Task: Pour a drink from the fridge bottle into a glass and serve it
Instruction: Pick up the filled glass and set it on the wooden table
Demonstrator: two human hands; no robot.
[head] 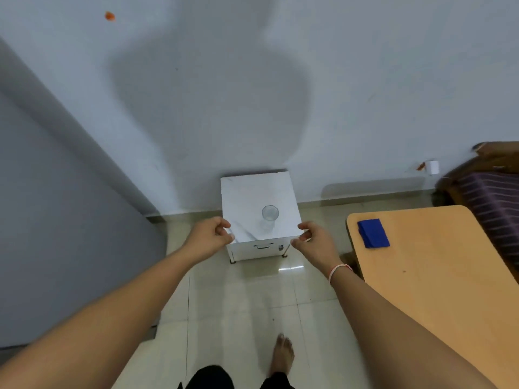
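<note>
A clear glass (269,217) stands upright on a small white cabinet (244,197) against the wall at 12 o'clock. Both arms reach toward it. The left hand (209,235) and right hand (316,241) hover at the cabinet's near corners, fingers loosely curled, holding nothing I can see. At 3 o'clock a blue cloth (373,233) lies on a wooden table (438,276)

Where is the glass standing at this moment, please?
In the head view the glass stands upright on the white marble-patterned top of the small cabinet against the wall, right of its centre, between and just beyond the left hand and right hand.
</note>
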